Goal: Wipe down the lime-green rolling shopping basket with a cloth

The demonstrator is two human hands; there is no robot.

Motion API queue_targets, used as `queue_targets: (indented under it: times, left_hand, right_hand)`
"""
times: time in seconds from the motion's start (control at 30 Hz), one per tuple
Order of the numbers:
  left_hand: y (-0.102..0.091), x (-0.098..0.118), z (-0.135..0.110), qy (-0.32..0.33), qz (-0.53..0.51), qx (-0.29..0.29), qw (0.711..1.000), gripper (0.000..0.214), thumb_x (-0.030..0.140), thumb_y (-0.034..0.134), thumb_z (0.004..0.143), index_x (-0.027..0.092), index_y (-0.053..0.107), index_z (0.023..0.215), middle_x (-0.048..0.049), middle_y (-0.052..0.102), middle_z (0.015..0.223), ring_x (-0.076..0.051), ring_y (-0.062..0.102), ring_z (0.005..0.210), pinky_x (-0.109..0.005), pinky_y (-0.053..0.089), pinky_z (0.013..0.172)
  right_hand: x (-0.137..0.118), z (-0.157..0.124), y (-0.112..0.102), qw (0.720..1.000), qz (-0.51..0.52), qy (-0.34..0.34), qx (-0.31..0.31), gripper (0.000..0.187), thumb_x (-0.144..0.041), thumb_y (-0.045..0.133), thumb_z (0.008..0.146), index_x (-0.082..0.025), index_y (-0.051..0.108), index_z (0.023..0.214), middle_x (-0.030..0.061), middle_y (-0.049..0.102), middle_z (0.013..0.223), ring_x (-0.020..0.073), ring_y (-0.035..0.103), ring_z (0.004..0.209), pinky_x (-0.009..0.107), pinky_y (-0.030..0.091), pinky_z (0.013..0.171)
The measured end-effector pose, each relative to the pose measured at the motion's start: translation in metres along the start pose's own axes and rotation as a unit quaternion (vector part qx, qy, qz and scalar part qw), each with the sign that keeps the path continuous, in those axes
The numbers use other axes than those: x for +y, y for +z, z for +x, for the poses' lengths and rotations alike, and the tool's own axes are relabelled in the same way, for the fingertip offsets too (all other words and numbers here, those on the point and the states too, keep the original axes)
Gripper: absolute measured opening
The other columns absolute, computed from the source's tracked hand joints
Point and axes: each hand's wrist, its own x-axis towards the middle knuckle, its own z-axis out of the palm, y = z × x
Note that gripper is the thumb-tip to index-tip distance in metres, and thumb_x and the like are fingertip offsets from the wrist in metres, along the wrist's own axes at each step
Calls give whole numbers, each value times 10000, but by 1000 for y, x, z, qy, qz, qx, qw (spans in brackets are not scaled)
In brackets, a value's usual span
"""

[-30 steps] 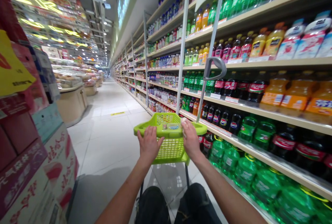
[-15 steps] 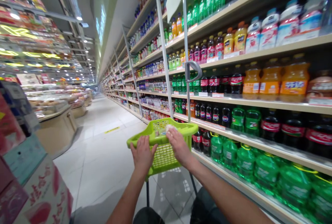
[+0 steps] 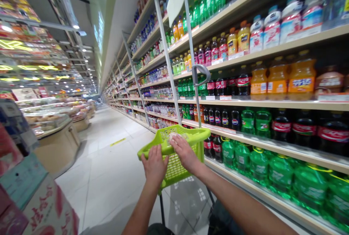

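Note:
A lime-green plastic basket cart point(image 3: 188, 144) rolls in front of me in a supermarket aisle. My left hand point(image 3: 155, 165) is curled over the near rim of the basket. My right hand point(image 3: 184, 153) lies on the same rim a little further right, fingers closed on the rim with something pale under the fingertips. A grey pull handle point(image 3: 201, 72) on a metal pole rises from the far side of the basket.
Tall shelves of soft-drink bottles point(image 3: 259, 82) line the right side, with green bottles point(image 3: 272, 169) lowest. Stacked printed cartons point(image 3: 40, 206) stand at the near left. A beige display counter point(image 3: 56, 144) sits further left. The pale tiled aisle floor point(image 3: 109, 155) runs ahead.
The view has swung right and upward, toward the shelves. The basket cart has turned with it, and both hands have stayed on its rim and drawn closer together.

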Motion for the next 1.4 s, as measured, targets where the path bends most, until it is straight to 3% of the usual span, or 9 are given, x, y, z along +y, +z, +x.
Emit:
queue_targets:
  times: [0.13, 0.2, 0.37, 0.43, 0.67, 0.83, 0.93, 1.2, 1.4]
  left_hand:
    - [-2, -18, 1, -19, -1, -2, 1000, 397, 345, 417, 807, 167, 495, 1153, -119, 537, 1211, -278, 409, 1174, -527, 287, 949]
    - [-1, -23, 2, -25, 1, 10, 1000, 368, 339, 414, 812, 183, 513, 1130, -115, 552, 1192, -270, 423, 1163, -512, 303, 939]
    - [1, -25, 3, -27, 10, 10, 1000, 352, 331, 421, 815, 182, 521, 1118, -119, 564, 1173, -256, 453, 1131, -500, 299, 932]
    - [1, -27, 2, -28, 15, 0, 1000, 355, 334, 424, 819, 175, 515, 1124, -112, 558, 1184, -245, 450, 1133, -498, 275, 947]
    - [-3, -34, -4, -35, 20, 13, 999, 365, 349, 452, 815, 162, 510, 1124, -96, 557, 1190, -232, 443, 1139, -472, 248, 953]
    - [-11, -34, -5, -37, 15, 4, 999, 353, 354, 464, 807, 166, 526, 1099, -87, 581, 1158, -222, 473, 1095, -425, 298, 880]
    - [-18, -36, -4, -37, 7, -15, 999, 346, 370, 474, 792, 180, 543, 1073, -72, 600, 1126, -227, 489, 1063, -412, 317, 829]
    - [-32, -24, -4, -7, -68, -70, 995, 275, 319, 498, 768, 221, 572, 1014, -27, 640, 1041, -213, 520, 998, -405, 337, 830]
    - [2, -38, -6, -25, -186, -36, 982, 395, 340, 539, 736, 197, 507, 1103, -69, 559, 1186, -204, 484, 1109, -396, 359, 931]
  right_hand:
    - [35, -5, -18, 992, -34, 110, 46, 582, 43, 316, 740, -189, 430, 1261, 113, 469, 1279, 202, 328, 1253, 482, 340, 990]
    - [36, -3, -18, 988, -32, 140, 63, 563, 35, 326, 743, -165, 436, 1258, 125, 479, 1265, 205, 354, 1238, 468, 343, 998]
    - [-22, 8, 15, 1000, 2, -13, -16, 424, -69, 416, 816, -180, 475, 1221, 104, 461, 1289, 184, 313, 1261, 410, 335, 1014]
    - [-31, 8, 18, 998, 2, -43, -48, 412, -95, 431, 825, -205, 474, 1219, 89, 456, 1296, 186, 293, 1271, 422, 327, 1011]
    - [10, 6, -8, 991, -11, 134, 27, 580, 43, 322, 739, -176, 428, 1265, 119, 446, 1297, 210, 327, 1252, 477, 319, 1004]
    - [-26, 4, 13, 1000, 19, 9, 9, 523, 0, 353, 766, -189, 450, 1243, 99, 445, 1301, 190, 297, 1268, 434, 326, 1014]
    - [-34, 1, 16, 1000, 20, -16, 5, 513, -4, 353, 765, -174, 452, 1239, 118, 444, 1296, 194, 303, 1263, 429, 343, 997]
    - [3, -4, -7, 996, 84, 26, -5, 551, 10, 345, 719, -181, 473, 1219, 113, 450, 1281, 188, 355, 1227, 421, 342, 999]
    - [25, 0, -7, 985, 98, 142, 19, 551, 3, 359, 665, -188, 529, 1152, 96, 493, 1233, 196, 418, 1179, 439, 335, 1010]
